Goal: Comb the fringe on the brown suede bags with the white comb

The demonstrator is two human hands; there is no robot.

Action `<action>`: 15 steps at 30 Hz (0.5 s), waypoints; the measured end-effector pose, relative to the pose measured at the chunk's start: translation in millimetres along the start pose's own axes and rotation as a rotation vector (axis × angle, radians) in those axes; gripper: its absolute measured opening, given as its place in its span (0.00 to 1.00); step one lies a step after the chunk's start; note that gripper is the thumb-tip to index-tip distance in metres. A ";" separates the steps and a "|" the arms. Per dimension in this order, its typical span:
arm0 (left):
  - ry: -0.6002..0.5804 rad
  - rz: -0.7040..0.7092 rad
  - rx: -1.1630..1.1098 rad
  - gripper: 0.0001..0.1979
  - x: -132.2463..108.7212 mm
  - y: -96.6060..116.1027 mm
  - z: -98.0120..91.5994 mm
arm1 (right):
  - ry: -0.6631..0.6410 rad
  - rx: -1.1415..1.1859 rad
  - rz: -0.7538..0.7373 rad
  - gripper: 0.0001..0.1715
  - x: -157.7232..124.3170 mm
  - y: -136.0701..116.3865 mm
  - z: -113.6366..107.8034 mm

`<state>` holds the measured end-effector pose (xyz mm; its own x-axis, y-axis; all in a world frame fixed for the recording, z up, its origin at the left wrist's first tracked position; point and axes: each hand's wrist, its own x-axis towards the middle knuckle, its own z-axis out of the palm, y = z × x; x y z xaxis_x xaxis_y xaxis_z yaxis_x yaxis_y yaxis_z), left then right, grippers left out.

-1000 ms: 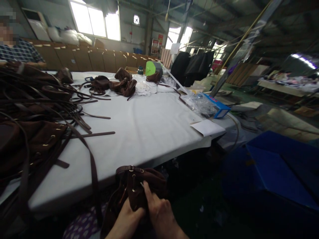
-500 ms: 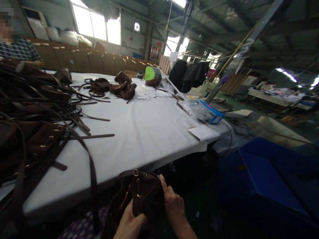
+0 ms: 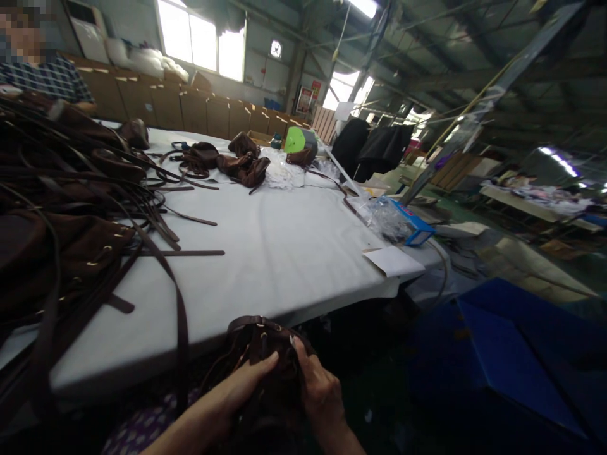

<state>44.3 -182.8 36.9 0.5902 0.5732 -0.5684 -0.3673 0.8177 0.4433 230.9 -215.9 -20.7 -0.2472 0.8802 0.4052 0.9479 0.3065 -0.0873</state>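
Note:
A dark brown bag (image 3: 272, 404) with metal eyelets and a strap is held below the near edge of the white table (image 3: 279, 246). On its left side my left hand (image 3: 246, 382) grips it, thumb stretched over the front and the other fingers hidden behind the material. My right hand (image 3: 315, 382) holds the upper right rim, its index finger pointing up along the edge. The bag's lower part is in shadow.
Brown bags (image 3: 61, 253) with long straps are heaped on the left of the table. Smaller brown pieces (image 3: 244, 165) lie farther back. White paper (image 3: 393, 260) and a blue box (image 3: 417, 227) are at the right. A person (image 3: 42, 69) is at the far left.
My left hand has moved up and across the bag's front, showing more forearm. My right hand has shifted slightly left on the rim. The view has turned a little left.

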 end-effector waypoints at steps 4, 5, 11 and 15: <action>0.098 0.220 0.124 0.28 7.2 -23.0 -14.0 | -0.043 -0.147 0.106 0.34 -3.6 10.4 12.2; 0.134 0.267 0.169 0.28 7.4 -31.2 -17.6 | -0.057 -0.171 0.111 0.34 -5.2 13.7 14.8; 0.296 0.368 0.358 0.31 -0.4 -45.2 -17.9 | -0.105 -0.118 0.158 0.35 -7.3 12.1 28.8; 0.275 0.391 0.365 0.29 -10.7 -39.3 -13.6 | -0.088 -0.032 0.267 0.33 -8.0 21.7 38.2</action>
<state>42.7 -220.4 16.0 0.2357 0.8605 -0.4516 -0.2203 0.5000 0.8376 245.8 -202.4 -60.6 -0.0031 0.9567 0.2912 0.9872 0.0493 -0.1514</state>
